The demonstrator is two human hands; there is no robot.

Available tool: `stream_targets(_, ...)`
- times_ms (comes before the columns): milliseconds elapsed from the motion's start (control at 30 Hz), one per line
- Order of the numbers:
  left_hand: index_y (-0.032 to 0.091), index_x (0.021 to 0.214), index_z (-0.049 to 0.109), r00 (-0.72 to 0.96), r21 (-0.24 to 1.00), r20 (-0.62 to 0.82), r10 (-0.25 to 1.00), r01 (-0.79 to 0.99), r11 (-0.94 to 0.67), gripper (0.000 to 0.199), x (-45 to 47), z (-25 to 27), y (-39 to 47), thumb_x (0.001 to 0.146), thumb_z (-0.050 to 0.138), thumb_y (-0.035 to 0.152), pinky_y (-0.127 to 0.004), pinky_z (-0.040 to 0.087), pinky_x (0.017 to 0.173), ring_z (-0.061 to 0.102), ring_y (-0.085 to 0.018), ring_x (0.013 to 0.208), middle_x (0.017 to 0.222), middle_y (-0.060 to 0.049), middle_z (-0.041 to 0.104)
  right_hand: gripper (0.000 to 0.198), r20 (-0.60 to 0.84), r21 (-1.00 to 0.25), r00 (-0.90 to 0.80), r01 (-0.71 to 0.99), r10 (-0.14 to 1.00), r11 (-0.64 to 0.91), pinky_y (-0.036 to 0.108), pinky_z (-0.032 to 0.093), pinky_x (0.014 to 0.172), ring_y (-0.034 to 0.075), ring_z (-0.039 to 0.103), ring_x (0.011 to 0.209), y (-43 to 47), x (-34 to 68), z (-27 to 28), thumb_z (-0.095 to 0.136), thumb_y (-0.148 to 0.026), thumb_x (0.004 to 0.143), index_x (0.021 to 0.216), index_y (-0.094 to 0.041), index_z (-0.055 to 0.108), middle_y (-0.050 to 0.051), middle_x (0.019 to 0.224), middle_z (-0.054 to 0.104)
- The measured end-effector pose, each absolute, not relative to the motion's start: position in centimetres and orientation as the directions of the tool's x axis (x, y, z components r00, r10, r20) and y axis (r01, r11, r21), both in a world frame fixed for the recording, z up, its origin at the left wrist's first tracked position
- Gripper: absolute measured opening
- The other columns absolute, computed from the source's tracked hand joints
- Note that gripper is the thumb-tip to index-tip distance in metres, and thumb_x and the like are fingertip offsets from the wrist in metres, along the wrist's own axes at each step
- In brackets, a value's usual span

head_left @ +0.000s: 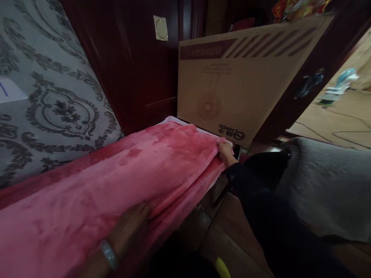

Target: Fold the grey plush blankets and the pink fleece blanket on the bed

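A pink plush blanket (116,181) stretches across a long, narrow surface from the lower left toward the far end. My right hand (225,151) pinches the blanket's far right corner, arm outstretched. Nearer to me, my left hand (131,224), with a pale bangle (108,254) on the wrist, grips the blanket's near side; its fingertips are partly hidden in the fabric. A loose fold runs along that side between my hands. From beneath the blanket's far end peeks a pale striped cloth (171,119).
A large cardboard box (246,85) stands upright just past the blanket's far end. Patterned wallpaper (63,104) and a dark red door (139,65) border the left. At right are a grey plush cover (327,185) and a doorway with cables (348,133) on the floor beyond.
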State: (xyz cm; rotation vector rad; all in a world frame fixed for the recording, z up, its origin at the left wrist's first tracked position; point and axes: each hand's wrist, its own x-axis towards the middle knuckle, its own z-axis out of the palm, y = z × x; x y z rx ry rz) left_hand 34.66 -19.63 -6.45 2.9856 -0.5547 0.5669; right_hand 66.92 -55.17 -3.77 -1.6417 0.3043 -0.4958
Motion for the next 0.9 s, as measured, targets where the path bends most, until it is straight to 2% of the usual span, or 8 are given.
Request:
stream_targets(133, 0.027, 0.109, 0.070, 0.843, -0.013, 0.380, -0.380, -0.406, -0.914, 0.039, 34.4, -7.4, -18.2, 0.085, 0.044, 0.012, -0.031, 0.060, 0.087, 0.075, -0.021, 0.091, 0.103, -0.001, 0.079, 0.020, 0.127, -0.986, 0.826, 0.044, -0.549, -0.162, 0.023, 0.034, 0.046, 0.012, 0.042, 0.051, -56.7, 69.0, -4.3, 0.063, -0.031, 0.073, 0.063, -0.023, 0.048, -0.008, 0.050, 0.039)
stream_targets(300, 0.031, 0.121, 0.063, 0.666, -0.128, 0.604, -0.437, -0.461, -0.878, 0.045, 33.9, -8.4, -16.8, 0.090, 0.039, 0.010, -0.027, 0.062, 0.080, 0.076, -0.018, 0.088, 0.108, 0.001, 0.079, 0.011, 0.152, -0.973, 0.786, 0.013, -0.599, -0.230, 0.024, 0.043, 0.057, 0.016, 0.055, 0.062, -58.6, 69.9, -4.9, 0.063, -0.029, 0.070, 0.066, -0.020, 0.057, -0.003, 0.057, 0.053)
stream_targets(367, 0.031, 0.127, 0.058, 0.622, -0.124, 0.655, -0.429, -0.471, -0.873, 0.047, 33.8, -8.4, -16.8, 0.091, 0.040, 0.009, -0.026, 0.062, 0.079, 0.076, -0.018, 0.090, 0.108, 0.001, 0.079, 0.007, 0.152, -0.967, 0.778, -0.010, -0.609, -0.255, 0.027, 0.047, 0.062, 0.019, 0.059, 0.067, -59.1, 69.3, -5.9, 0.063, -0.026, 0.066, 0.066, -0.020, 0.059, -0.001, 0.060, 0.058)
stream_targets(433, 0.032, 0.135, 0.053, 0.631, -0.094, 0.636, -0.443, -0.507, -0.857, 0.053, 33.7, -7.8, -16.8, 0.090, 0.042, 0.007, -0.025, 0.062, 0.079, 0.076, -0.017, 0.092, 0.110, 0.000, 0.078, 0.009, 0.155, -0.962, 0.772, -0.025, -0.617, -0.274, 0.029, 0.050, 0.068, 0.023, 0.063, 0.074, -59.5, 68.6, -6.7, 0.063, -0.025, 0.064, 0.071, -0.019, 0.063, 0.003, 0.068, 0.065)
stream_targets(533, 0.036, 0.144, 0.045, 0.674, -0.047, 0.574, -0.465, -0.539, -0.841, 0.062, 33.5, -6.6, -16.7, 0.090, 0.042, 0.006, -0.025, 0.062, 0.084, 0.075, -0.017, 0.093, 0.115, 0.002, 0.077, 0.032, 0.171, -0.956, 0.753, -0.029, -0.635, -0.292, 0.032, 0.053, 0.079, 0.025, 0.067, 0.088, -59.7, 67.7, -7.5, 0.061, -0.025, 0.065, 0.095, -0.017, 0.068, 0.009, 0.091, 0.073)
stream_targets(633, 0.036, 0.144, 0.046, 0.667, -0.077, 0.582, -0.465, -0.524, -0.848, 0.059, 33.4, -6.5, -16.2, 0.091, 0.043, 0.010, -0.028, 0.062, 0.086, 0.075, -0.018, 0.094, 0.116, 0.001, 0.076, 0.051, 0.184, -0.952, 0.738, -0.030, -0.650, -0.304, 0.034, 0.053, 0.087, 0.026, 0.067, 0.098, -60.0, 67.1, -8.0, 0.060, -0.024, 0.065, 0.115, -0.016, 0.065, 0.012, 0.107, 0.073)
stream_targets(900, 0.032, 0.129, 0.062, 0.726, -0.181, 0.504, -0.468, -0.441, -0.879, 0.051, 33.5, -8.1, -16.0, 0.088, 0.043, 0.008, -0.030, 0.063, 0.086, 0.074, -0.018, 0.096, 0.111, 0.000, 0.076, 0.044, 0.163, -0.954, 0.765, -0.040, -0.623, -0.299, 0.037, 0.055, 0.082, 0.025, 0.066, 0.086, -60.9, 66.3, -10.0, 0.064, -0.024, 0.065, 0.109, -0.015, 0.066, 0.009, 0.089, 0.069)
